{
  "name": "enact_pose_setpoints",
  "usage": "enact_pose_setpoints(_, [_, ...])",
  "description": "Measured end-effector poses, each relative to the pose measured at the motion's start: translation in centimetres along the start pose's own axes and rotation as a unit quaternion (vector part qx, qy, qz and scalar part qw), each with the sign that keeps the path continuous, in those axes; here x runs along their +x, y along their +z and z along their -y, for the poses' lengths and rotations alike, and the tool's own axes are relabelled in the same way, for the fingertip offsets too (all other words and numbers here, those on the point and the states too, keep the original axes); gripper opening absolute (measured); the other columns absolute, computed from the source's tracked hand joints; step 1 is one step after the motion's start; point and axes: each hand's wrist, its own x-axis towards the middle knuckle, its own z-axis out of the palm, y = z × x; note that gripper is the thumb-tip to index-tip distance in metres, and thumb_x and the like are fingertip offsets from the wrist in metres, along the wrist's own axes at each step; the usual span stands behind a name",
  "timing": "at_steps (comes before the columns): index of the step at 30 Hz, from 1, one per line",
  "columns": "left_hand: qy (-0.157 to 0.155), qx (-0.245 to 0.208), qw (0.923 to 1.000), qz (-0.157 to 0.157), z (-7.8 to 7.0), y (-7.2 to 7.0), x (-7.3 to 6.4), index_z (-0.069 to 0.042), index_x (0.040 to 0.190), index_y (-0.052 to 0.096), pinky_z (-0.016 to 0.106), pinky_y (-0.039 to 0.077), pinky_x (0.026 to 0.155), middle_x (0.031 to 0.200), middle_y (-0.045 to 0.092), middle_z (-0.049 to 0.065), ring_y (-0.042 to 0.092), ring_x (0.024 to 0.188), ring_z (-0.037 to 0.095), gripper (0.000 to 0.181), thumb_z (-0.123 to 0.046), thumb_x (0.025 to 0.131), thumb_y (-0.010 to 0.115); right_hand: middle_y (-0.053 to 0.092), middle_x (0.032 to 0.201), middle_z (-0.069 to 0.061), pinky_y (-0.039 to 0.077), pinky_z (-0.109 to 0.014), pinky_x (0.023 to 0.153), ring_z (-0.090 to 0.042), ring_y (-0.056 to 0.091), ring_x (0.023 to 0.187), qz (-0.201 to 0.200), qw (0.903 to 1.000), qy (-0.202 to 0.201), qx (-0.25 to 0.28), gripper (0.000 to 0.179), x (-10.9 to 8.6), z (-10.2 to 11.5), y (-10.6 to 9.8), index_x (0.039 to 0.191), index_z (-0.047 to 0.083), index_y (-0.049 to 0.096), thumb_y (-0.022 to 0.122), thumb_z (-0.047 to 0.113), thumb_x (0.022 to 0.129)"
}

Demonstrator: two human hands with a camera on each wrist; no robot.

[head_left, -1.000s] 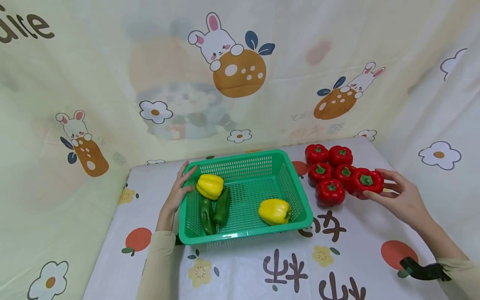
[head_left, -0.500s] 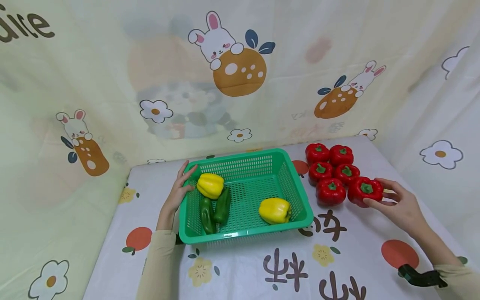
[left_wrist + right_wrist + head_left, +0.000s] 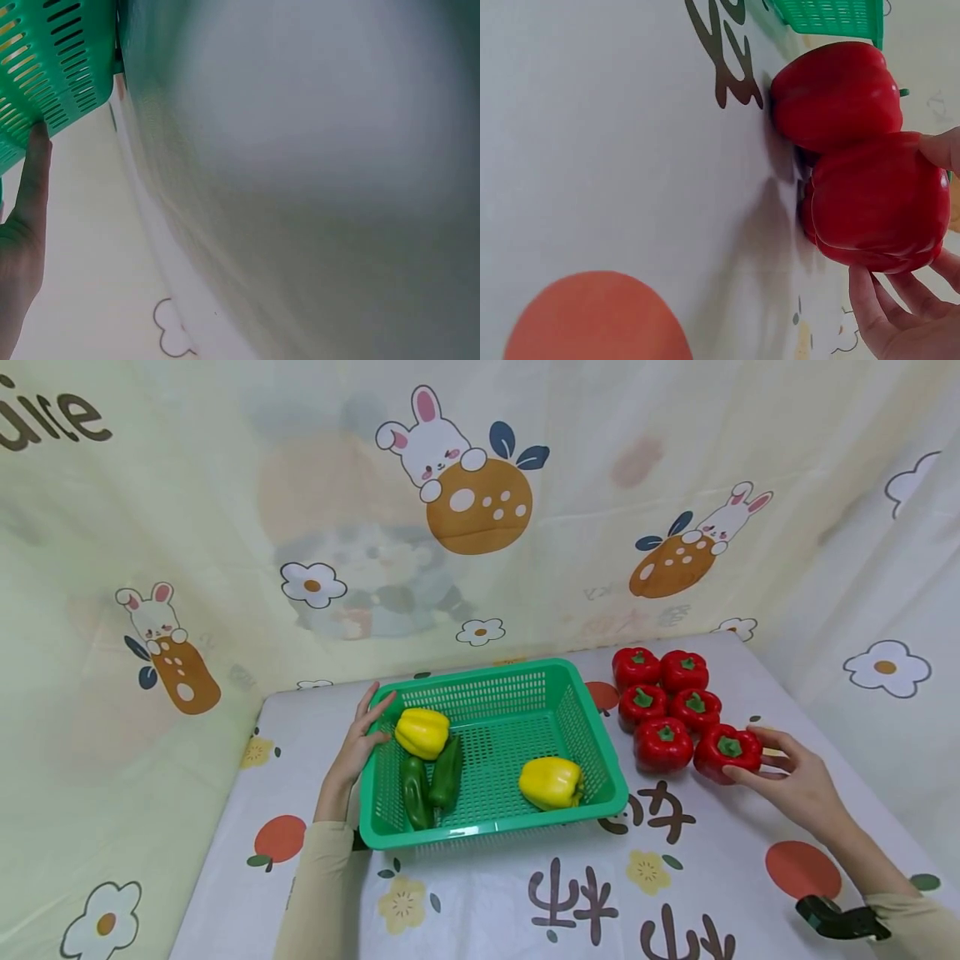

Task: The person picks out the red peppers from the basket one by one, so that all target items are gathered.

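My right hand (image 3: 800,782) grips a red bell pepper (image 3: 727,753) by its right side, thumb in front and fingers behind. The pepper stands upright with its green stem up, next to several other red bell peppers (image 3: 663,746) grouped at the right. In the right wrist view the held pepper (image 3: 881,202) overlaps a neighbouring one (image 3: 836,96). My left hand (image 3: 352,749) rests at the left end of a green basket (image 3: 491,827), fingers spread over its rim. In the left wrist view one straight finger (image 3: 34,180) touches the basket's slotted wall (image 3: 67,60).
Inside the basket are two yellow bell peppers (image 3: 422,733) (image 3: 551,782) and two long green peppers (image 3: 446,774) (image 3: 416,793). A printed cloth (image 3: 570,893) covers the table, and a patterned curtain (image 3: 585,527) hangs behind and at both sides.
My right hand has moved the red bell pepper toward the front and down, away from overlapping the pepper behind it. The left hand and basket have stayed in place.
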Motion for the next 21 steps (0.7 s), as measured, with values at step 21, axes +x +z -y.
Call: enact_pose_setpoints(21, [0.005, 0.004, 1.0, -0.005, 0.1, 0.0, -0.1, 0.008, 0.148, 0.035, 0.069, 0.003, 0.11, 0.163, -0.001, 0.021, -0.007, 0.149, 0.039, 0.065, 0.016, 0.084, 0.047, 0.041, 0.138, -0.035, 0.05, -0.015, 0.06, -0.044, 0.05, 0.107, -0.004, 0.9994, 0.033, 0.007, 0.079, 0.0, -0.3, 1.7, 0.146, -0.005, 0.034, 0.073, 0.034, 0.089])
